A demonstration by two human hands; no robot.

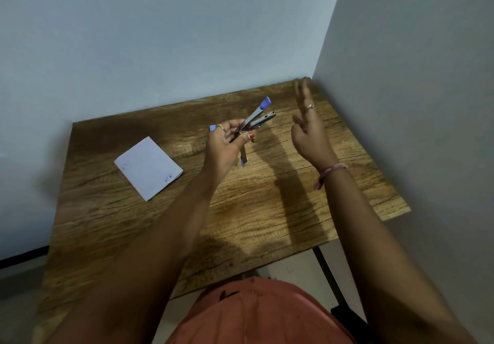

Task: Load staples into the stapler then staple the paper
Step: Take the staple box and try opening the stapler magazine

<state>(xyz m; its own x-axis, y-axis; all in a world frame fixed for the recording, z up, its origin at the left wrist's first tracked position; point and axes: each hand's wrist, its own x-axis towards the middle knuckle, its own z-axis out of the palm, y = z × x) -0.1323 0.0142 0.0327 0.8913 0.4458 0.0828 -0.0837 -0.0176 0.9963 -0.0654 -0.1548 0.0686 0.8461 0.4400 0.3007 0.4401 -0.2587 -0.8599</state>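
Note:
My left hand holds a small metal stapler with blue plastic tips, lifted above the middle of the wooden table. The stapler is swung open, its top arm and metal channel spread apart and pointing up to the right. A blue-tipped part hangs down below my thumb. My right hand is raised to the right of the stapler, fingers spread and blurred, holding nothing. A folded white paper lies flat on the table to the left. No loose staples are visible.
The table stands in a corner, with a wall behind it and another wall along its right edge. My lap in orange cloth is below the front edge. A black table leg shows at the lower right.

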